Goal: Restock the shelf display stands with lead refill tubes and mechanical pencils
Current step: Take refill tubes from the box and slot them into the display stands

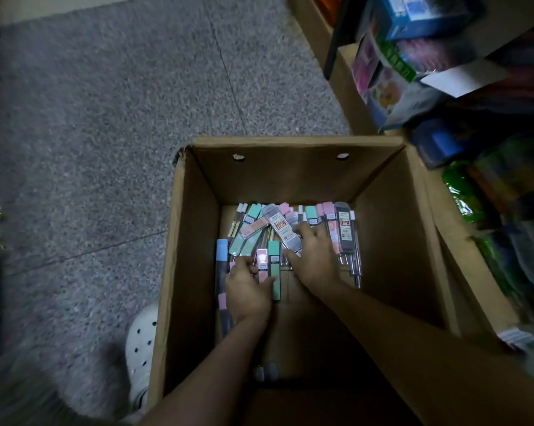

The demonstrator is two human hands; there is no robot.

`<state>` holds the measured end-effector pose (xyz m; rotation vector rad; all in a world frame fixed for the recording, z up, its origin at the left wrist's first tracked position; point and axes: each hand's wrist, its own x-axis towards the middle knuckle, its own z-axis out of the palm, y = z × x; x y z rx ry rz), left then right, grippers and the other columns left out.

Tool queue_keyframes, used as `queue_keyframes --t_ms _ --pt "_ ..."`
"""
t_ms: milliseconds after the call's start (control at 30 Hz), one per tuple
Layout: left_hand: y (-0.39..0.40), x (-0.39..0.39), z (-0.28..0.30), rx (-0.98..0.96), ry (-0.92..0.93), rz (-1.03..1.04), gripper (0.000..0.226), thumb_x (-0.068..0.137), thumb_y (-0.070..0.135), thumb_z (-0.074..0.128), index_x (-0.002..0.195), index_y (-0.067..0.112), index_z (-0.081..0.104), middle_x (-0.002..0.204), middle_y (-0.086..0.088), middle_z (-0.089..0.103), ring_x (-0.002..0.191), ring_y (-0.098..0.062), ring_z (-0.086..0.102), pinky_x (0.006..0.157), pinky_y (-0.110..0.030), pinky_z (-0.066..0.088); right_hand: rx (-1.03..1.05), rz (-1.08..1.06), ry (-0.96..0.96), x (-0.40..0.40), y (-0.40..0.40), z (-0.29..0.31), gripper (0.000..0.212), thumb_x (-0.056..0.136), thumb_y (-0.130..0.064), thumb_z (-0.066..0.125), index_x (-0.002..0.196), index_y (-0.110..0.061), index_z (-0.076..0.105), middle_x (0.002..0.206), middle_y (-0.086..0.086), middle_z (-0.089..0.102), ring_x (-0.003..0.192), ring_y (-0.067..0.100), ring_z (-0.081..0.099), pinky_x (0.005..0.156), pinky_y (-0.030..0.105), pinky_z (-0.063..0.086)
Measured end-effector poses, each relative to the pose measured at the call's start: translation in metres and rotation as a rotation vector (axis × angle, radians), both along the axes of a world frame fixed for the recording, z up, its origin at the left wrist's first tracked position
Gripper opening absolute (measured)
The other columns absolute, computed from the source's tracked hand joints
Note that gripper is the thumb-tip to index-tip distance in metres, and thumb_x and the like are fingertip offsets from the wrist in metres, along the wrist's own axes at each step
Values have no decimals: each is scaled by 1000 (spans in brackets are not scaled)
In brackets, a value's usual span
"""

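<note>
An open cardboard box [290, 176] stands on the floor with several lead refill tubes [285, 224] in pink, green, blue and grey heaped at its bottom. Both my arms reach down into it. My left hand [247, 287] grips a few tubes, among them a pink one and a green one [273, 265], standing upright between thumb and fingers. My right hand [316, 259] lies on the heap with its fingers spread, touching a grey tube. A few mechanical pencils [353, 269] lie at the right of the heap.
Grey speckled floor [105, 118] spreads to the left. A white clog [142, 336] is beside the box. On the right are more cardboard boxes [348, 96] and low shelves crowded with colourful packaged goods [487, 192].
</note>
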<state>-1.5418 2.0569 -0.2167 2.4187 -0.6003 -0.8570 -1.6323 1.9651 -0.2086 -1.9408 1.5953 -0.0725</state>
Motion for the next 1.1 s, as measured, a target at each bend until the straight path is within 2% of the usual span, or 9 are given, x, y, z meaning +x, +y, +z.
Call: queue_keyframes --t_ms 300,433,533,633,700,767,900,1033,1100 --pt "-2 -2 -8 58 -84 -85 8 87 18 66 94 15 64 99 -5 62 99 -23 57 82 -38 53 -28 -27 47 -14 -4 1 39 87 -20 65 124 -11 54 126 8 52 114 24 51 95 39 48" --pt "-2 -4 3 29 -108 -32 9 93 24 58 94 20 51 78 7 48 88 -17 48 74 -30 36 53 -146 -47 -24 -1 4 9 89 -12 65 97 -15 60 102 3 57 88 16 54 67 22 44" --pt "-4 1 9 -118 49 -11 8 97 20 53 102 21 47 87 3 61 78 -9 51 69 -26 41 264 -385 -247 -28 5 9 15 88 -10 67 83 -18 56 80 -2 59 78 15 57 54 14 37" --pt "-9 7 18 -247 374 55 14 100 14 45 113 19 44 93 -5 64 79 -15 61 73 -32 50 565 -642 -549 -32 18 21 15 87 -4 68 97 -14 61 89 7 68 72 17 61 59 23 51" --pt "-11 9 24 -306 526 114 16 100 12 44 114 19 43 79 -4 61 66 -13 59 60 -29 51 650 -633 -666 -36 31 28 18 88 -2 67 96 -17 59 90 3 67 73 14 63 59 21 55" --pt "-10 8 31 -335 548 102 16 97 21 53 112 24 47 79 2 64 64 -7 60 51 -20 47 678 -590 -719 -40 42 34 21 88 -1 66 96 -19 59 89 1 67 75 12 65 60 21 57" --pt "-6 3 46 -438 613 40 32 85 18 73 111 26 57 98 8 72 90 -6 69 74 -24 55 714 -498 -749 -43 51 49 22 89 0 66 100 -17 58 86 3 60 79 11 63 68 25 57" --pt "-13 1 70 -500 599 -29 32 84 4 71 114 11 61 101 -2 73 92 -14 70 75 -23 56 659 -350 -635 -43 43 82 22 87 -3 69 98 -18 57 74 -3 56 75 8 61 75 28 56" --pt "-24 2 91 -509 562 -92 31 83 1 72 112 3 61 100 -8 71 87 -18 68 78 -28 56 594 -298 -598 -44 30 112 28 86 -7 71 108 -19 57 81 -3 61 79 9 61 78 32 56"
